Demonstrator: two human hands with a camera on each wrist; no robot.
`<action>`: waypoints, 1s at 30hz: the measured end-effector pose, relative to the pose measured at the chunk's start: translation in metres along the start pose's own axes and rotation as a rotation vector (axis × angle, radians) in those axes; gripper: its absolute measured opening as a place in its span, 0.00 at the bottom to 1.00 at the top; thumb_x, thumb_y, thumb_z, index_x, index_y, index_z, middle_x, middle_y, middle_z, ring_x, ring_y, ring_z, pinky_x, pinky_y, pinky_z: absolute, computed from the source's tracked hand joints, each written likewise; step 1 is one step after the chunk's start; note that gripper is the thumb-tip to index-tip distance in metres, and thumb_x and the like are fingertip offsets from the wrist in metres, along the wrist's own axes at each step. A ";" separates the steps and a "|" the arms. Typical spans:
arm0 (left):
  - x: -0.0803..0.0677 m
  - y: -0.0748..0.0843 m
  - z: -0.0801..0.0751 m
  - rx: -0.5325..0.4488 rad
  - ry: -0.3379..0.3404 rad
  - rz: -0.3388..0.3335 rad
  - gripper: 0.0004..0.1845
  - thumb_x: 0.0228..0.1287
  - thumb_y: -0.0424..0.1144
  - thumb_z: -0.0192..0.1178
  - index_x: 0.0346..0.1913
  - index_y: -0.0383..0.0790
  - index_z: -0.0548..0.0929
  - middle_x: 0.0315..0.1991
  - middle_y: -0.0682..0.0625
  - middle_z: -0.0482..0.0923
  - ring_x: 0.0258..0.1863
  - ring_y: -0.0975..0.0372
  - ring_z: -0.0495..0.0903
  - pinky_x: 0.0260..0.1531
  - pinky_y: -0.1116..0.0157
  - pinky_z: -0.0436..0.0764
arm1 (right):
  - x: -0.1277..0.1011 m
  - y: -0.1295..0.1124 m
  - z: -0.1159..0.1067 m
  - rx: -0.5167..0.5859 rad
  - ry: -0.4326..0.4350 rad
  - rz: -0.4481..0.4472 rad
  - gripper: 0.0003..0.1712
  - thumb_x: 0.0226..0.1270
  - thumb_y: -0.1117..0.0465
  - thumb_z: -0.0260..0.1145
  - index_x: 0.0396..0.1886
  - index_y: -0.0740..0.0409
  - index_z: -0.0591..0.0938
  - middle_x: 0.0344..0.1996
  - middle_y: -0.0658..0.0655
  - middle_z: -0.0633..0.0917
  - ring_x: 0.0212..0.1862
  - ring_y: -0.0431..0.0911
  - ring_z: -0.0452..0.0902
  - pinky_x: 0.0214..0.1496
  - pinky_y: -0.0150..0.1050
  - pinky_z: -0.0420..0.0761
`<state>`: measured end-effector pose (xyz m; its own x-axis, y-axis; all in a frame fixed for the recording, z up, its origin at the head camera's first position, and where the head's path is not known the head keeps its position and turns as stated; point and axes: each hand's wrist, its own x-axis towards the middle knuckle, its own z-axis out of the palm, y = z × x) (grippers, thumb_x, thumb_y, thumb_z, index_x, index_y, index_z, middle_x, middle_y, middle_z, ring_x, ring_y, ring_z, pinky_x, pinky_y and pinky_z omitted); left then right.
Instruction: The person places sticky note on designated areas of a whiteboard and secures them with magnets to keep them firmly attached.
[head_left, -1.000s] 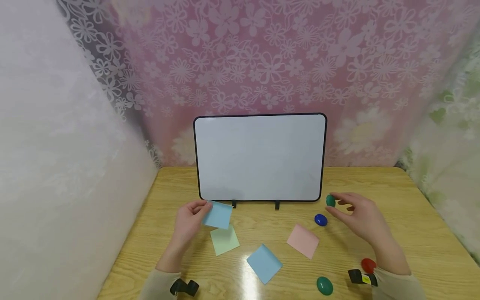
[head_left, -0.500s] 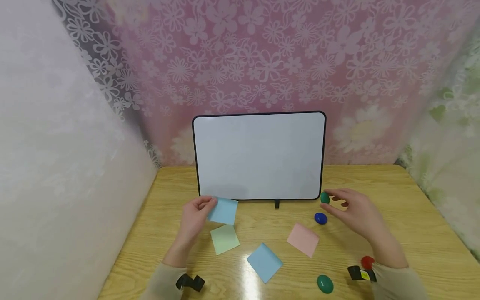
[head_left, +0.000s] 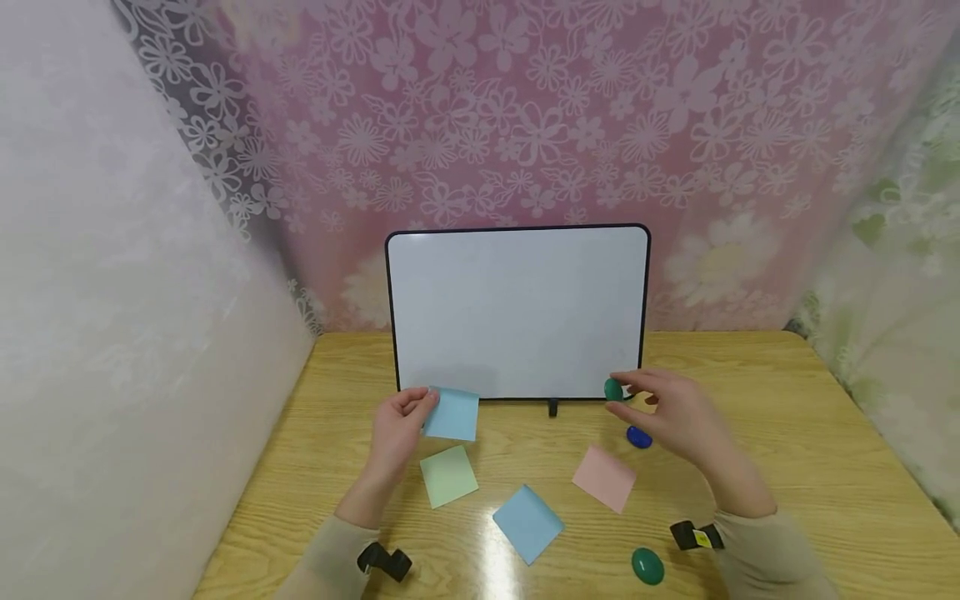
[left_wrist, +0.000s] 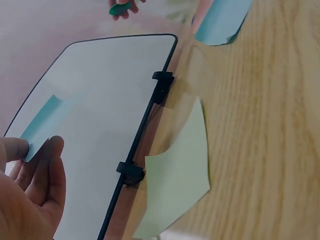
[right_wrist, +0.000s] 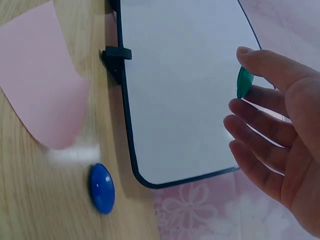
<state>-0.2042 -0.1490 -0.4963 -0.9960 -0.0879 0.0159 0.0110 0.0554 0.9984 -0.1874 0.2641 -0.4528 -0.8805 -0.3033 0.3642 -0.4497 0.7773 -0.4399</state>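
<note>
Blue note is pinched in the left hand.

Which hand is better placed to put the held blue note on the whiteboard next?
Probably the left hand: it pinches the blue note near the lower left corner of the whiteboard. The right hand, farther from the note, pinches a green oval piece.

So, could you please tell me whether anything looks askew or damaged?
Nothing looks spilled or broken. The green note, pink note and blue note on the table lie at mismatched angles, slightly curled rather than flat; nothing else stands out.
</note>
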 end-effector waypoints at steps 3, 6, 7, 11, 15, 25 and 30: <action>0.002 -0.004 0.001 -0.004 0.017 -0.009 0.15 0.76 0.40 0.68 0.51 0.28 0.88 0.38 0.46 0.90 0.38 0.62 0.86 0.40 0.69 0.84 | 0.004 -0.003 0.006 0.034 -0.008 -0.010 0.26 0.69 0.53 0.80 0.62 0.57 0.88 0.52 0.54 0.90 0.49 0.54 0.87 0.44 0.52 0.88; 0.003 -0.007 0.003 -0.009 0.028 -0.013 0.15 0.76 0.41 0.68 0.51 0.28 0.88 0.40 0.46 0.91 0.42 0.62 0.86 0.43 0.69 0.83 | 0.008 -0.005 0.013 0.055 -0.012 -0.017 0.25 0.68 0.53 0.80 0.62 0.56 0.88 0.52 0.54 0.90 0.49 0.53 0.87 0.45 0.52 0.88; 0.003 -0.007 0.004 -0.008 0.031 -0.015 0.16 0.77 0.41 0.68 0.52 0.28 0.88 0.40 0.46 0.91 0.42 0.61 0.86 0.43 0.69 0.83 | 0.008 -0.005 0.015 0.065 -0.012 -0.018 0.25 0.68 0.54 0.80 0.62 0.56 0.88 0.52 0.54 0.90 0.49 0.53 0.88 0.45 0.51 0.88; 0.005 -0.008 0.005 -0.008 0.036 -0.028 0.16 0.76 0.42 0.69 0.52 0.30 0.88 0.41 0.46 0.91 0.43 0.61 0.85 0.44 0.69 0.82 | 0.011 -0.008 0.021 0.100 -0.013 -0.017 0.25 0.68 0.55 0.80 0.61 0.57 0.89 0.53 0.54 0.90 0.50 0.53 0.88 0.46 0.50 0.88; 0.007 -0.008 0.007 -0.005 0.027 -0.027 0.16 0.76 0.43 0.69 0.52 0.30 0.88 0.41 0.46 0.90 0.44 0.61 0.85 0.44 0.68 0.82 | 0.014 -0.013 0.026 0.135 -0.035 0.001 0.25 0.68 0.54 0.80 0.62 0.57 0.88 0.54 0.54 0.89 0.51 0.53 0.88 0.47 0.50 0.88; 0.011 -0.014 0.012 -0.030 0.038 -0.024 0.15 0.76 0.42 0.68 0.53 0.31 0.88 0.41 0.46 0.91 0.46 0.60 0.87 0.47 0.67 0.84 | 0.021 -0.022 0.040 0.117 -0.049 -0.015 0.26 0.68 0.51 0.80 0.62 0.55 0.89 0.54 0.52 0.89 0.51 0.49 0.87 0.47 0.48 0.88; 0.012 -0.012 0.015 -0.043 0.052 -0.024 0.16 0.76 0.43 0.69 0.53 0.32 0.88 0.41 0.47 0.91 0.47 0.61 0.85 0.48 0.68 0.82 | 0.028 -0.028 0.047 0.148 -0.038 -0.034 0.26 0.68 0.52 0.80 0.62 0.55 0.89 0.55 0.53 0.89 0.55 0.53 0.86 0.47 0.44 0.88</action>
<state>-0.2179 -0.1361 -0.5087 -0.9901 -0.1405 -0.0067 -0.0081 0.0095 0.9999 -0.2069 0.2080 -0.4693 -0.8683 -0.3507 0.3509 -0.4939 0.6772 -0.5454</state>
